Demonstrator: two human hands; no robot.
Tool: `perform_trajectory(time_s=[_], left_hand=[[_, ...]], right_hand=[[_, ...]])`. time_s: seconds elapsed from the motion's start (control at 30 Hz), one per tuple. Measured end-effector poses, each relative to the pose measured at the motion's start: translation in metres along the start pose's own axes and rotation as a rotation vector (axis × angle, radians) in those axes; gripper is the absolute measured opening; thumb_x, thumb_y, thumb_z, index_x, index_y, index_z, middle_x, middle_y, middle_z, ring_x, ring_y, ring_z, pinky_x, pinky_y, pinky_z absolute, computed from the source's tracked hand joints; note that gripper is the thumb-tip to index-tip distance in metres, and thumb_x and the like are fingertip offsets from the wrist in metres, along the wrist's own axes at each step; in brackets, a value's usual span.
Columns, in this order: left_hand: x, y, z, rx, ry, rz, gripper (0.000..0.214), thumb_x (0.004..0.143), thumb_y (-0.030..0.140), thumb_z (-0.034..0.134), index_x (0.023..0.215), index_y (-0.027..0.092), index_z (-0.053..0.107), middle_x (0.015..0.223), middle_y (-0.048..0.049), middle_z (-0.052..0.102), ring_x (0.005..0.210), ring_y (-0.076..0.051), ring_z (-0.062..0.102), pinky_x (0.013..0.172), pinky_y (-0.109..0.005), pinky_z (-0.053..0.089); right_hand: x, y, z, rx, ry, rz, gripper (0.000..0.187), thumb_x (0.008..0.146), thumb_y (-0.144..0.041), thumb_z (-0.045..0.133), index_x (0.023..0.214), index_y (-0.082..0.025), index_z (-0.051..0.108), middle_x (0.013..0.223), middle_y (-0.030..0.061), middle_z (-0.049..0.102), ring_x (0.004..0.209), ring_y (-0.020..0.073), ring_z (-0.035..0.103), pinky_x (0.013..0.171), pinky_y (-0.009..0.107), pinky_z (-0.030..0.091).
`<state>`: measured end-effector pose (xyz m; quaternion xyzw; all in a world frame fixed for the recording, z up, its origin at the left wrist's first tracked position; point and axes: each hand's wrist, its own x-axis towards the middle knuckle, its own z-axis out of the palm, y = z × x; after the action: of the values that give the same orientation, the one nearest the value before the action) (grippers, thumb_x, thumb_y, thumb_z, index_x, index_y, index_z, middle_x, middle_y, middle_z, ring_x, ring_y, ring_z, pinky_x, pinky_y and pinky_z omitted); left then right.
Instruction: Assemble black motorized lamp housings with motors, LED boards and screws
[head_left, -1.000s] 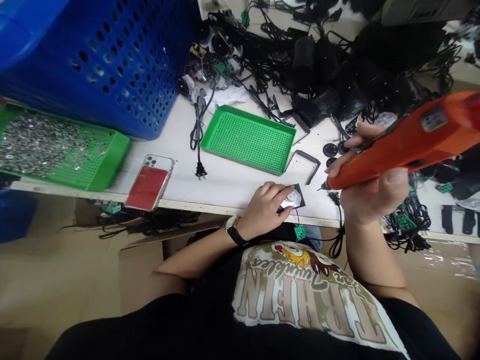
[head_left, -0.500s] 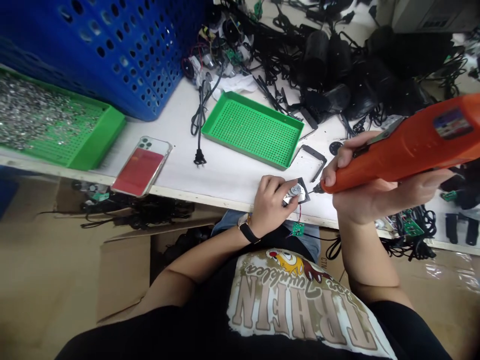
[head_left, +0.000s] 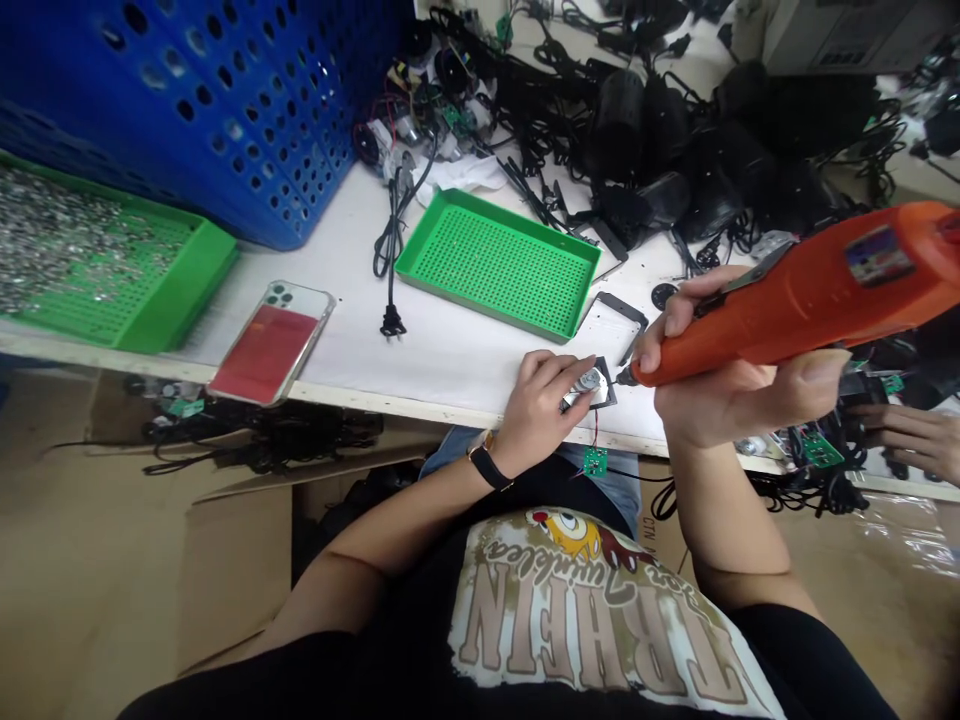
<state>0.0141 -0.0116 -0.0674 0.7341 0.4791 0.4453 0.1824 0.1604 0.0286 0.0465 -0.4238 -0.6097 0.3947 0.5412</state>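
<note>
Near the table's front edge, my left hand (head_left: 541,405) grips a small motor (head_left: 589,381) seated on a dark square frame (head_left: 604,388). Red wires run down from it to a green circuit board (head_left: 595,461) hanging over the edge. My right hand (head_left: 712,390) is wrapped round an orange electric screwdriver (head_left: 795,295), held nearly level. Its bit points left at the frame's right side; whether it touches a screw is too small to tell. Just behind lies a thin black bracket (head_left: 637,322).
A green perforated tray (head_left: 499,265) lies behind my hands. To the left are a phone (head_left: 271,343), a green tray of screws (head_left: 157,300) and a blue crate (head_left: 247,130). Black housings and cables (head_left: 675,150) fill the back. Another person's hand (head_left: 911,435) is at the right edge.
The view has shifted slightly. Another person's hand has come in at the right edge. My left hand still grips the motor, and the screwdriver's bit stays by the frame.
</note>
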Motion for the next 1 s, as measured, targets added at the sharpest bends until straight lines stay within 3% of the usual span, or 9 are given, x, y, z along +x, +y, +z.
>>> perform_trajectory(time_s=[0.2, 0.37, 0.43, 0.57, 0.7, 1.0], left_hand=[[0.002, -0.001, -0.001, 0.005, -0.015, 0.044, 0.037, 0.101, 0.028, 0.062, 0.136, 0.017, 0.062, 0.118, -0.0097, 0.073, 0.109, -0.025, 0.056, 0.100, -0.044, 0.052], [0.007, -0.002, -0.004, 0.031, -0.028, 0.083, 0.041, 0.102, 0.029, 0.061, 0.140, 0.016, 0.059, 0.118, -0.0097, 0.074, 0.110, -0.024, 0.059, 0.100, -0.043, 0.054], [0.007, -0.003, -0.004, 0.037, -0.013, 0.097, 0.043, 0.101, 0.029, 0.062, 0.143, 0.017, 0.056, 0.122, -0.0095, 0.074, 0.114, -0.024, 0.061, 0.102, -0.045, 0.055], [0.004, -0.006, -0.002, 0.012, 0.027, 0.028, 0.043, 0.099, 0.031, 0.067, 0.139, 0.020, 0.058, 0.126, -0.0089, 0.074, 0.122, -0.025, 0.064, 0.104, -0.046, 0.057], [0.002, -0.006, 0.000, 0.002, 0.056, 0.018, 0.033, 0.098, 0.030, 0.068, 0.129, 0.018, 0.063, 0.119, -0.0088, 0.076, 0.120, -0.025, 0.065, 0.102, -0.046, 0.059], [0.002, -0.005, 0.000, -0.024, 0.069, 0.013, 0.034, 0.096, 0.028, 0.071, 0.128, 0.019, 0.064, 0.118, -0.0081, 0.077, 0.120, -0.025, 0.066, 0.102, -0.048, 0.059]], right_hand=[[0.000, 0.005, 0.000, -0.043, -0.045, 0.047, 0.076, 0.075, -0.094, 0.034, 0.116, -0.032, 0.053, 0.095, 0.0053, 0.050, 0.060, 0.0185, 0.051, 0.051, 0.039, 0.045], [0.004, 0.016, 0.001, -0.002, 0.013, -0.039, 0.073, 0.075, -0.089, 0.046, 0.119, -0.031, 0.053, 0.095, 0.0028, 0.048, 0.059, 0.0162, 0.055, 0.047, 0.036, 0.047], [0.004, 0.017, 0.002, 0.022, 0.034, -0.082, 0.061, 0.080, -0.080, 0.056, 0.117, -0.031, 0.055, 0.092, 0.0004, 0.046, 0.055, 0.0126, 0.052, 0.045, 0.032, 0.045], [0.000, 0.017, 0.007, 0.055, 0.170, -0.116, 0.032, 0.085, -0.042, 0.079, 0.109, -0.030, 0.061, 0.088, -0.0031, 0.052, 0.050, 0.0068, 0.052, 0.044, 0.026, 0.045], [-0.004, 0.021, 0.012, 0.070, 0.186, -0.153, 0.024, 0.090, -0.036, 0.076, 0.107, -0.028, 0.060, 0.077, -0.0061, 0.053, 0.045, 0.0071, 0.051, 0.042, 0.024, 0.046], [-0.005, 0.030, 0.011, 0.072, 0.155, -0.189, 0.020, 0.091, -0.032, 0.075, 0.107, -0.028, 0.064, 0.073, -0.0067, 0.053, 0.045, 0.0067, 0.054, 0.040, 0.023, 0.045]])
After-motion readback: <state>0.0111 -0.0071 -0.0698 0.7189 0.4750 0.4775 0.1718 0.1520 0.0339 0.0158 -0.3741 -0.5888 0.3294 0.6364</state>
